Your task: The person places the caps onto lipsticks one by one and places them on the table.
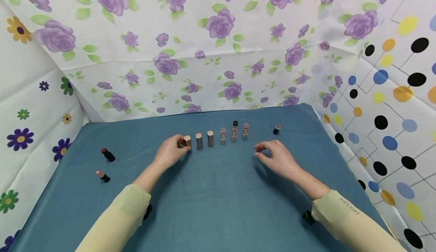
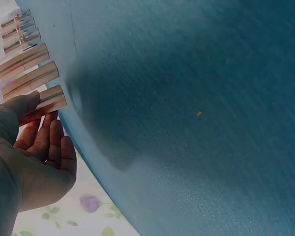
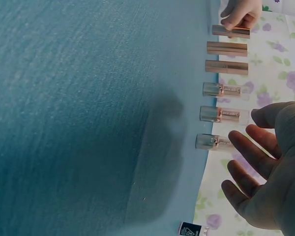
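Toward the middle back of the table, my left hand (image 1: 169, 151) pinches a rose-gold lipstick tube (image 1: 187, 141) between thumb and fingers. This tube stands upright at the left end of a row. Beside it are two matching rose-gold tubes (image 1: 199, 141), then three clear-capped lipsticks (image 1: 223, 136) with reddish tips showing inside. My right hand (image 1: 276, 157) hovers to the right of the row, its fingers loosely bent and holding nothing. In the right wrist view the nearest clear-capped lipstick (image 3: 211, 142) appears close to its fingertips.
At left, a black lipstick with a red tip (image 1: 108, 155) and one with a pinkish tip (image 1: 103, 176) lie on the blue tablecloth (image 1: 211, 206). Another dark lipstick (image 1: 277, 129) is at the back right. A black-topped item (image 1: 235, 123) stands behind the row. Patterned cloth surrounds the table.
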`<control>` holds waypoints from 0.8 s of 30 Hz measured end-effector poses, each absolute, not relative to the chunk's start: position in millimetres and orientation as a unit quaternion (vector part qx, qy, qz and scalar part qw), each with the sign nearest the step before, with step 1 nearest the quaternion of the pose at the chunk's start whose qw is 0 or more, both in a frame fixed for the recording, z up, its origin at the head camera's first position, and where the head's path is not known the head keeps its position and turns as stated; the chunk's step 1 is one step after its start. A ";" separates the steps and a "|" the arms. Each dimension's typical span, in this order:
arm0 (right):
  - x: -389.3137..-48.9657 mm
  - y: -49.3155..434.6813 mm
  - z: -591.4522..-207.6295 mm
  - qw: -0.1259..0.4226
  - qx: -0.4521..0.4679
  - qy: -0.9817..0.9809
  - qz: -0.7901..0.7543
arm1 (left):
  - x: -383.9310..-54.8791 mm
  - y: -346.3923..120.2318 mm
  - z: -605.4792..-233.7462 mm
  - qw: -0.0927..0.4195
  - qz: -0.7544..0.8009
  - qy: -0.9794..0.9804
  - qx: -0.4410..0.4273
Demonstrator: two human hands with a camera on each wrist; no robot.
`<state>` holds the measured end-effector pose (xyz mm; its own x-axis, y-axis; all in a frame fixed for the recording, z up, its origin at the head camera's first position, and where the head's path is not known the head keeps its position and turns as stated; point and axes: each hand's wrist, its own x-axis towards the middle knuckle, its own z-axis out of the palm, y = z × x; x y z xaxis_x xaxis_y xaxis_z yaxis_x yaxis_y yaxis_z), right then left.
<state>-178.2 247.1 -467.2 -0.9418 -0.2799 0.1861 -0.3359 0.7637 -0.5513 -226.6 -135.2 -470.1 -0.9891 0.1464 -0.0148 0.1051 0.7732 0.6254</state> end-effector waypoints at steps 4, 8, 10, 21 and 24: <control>-178.9 248.2 -468.5 0.047 0.162 -0.938 0.303 | -231.1 -137.2 -475.4 0.031 0.329 0.942 0.062; -178.8 249.3 -469.2 0.044 0.161 -0.937 0.306 | -231.4 -138.6 -479.2 0.036 0.332 0.940 0.063; -179.0 250.1 -469.3 0.039 0.157 -0.938 0.306 | -230.1 -140.2 -480.5 0.040 0.338 0.938 0.064; -188.1 275.0 -463.7 0.032 0.112 -0.938 0.326 | -214.0 -163.3 -460.1 0.027 0.343 0.937 0.065; -193.6 289.2 -461.3 0.043 0.102 -0.935 0.336 | -207.4 -168.8 -446.6 0.000 0.324 0.943 0.077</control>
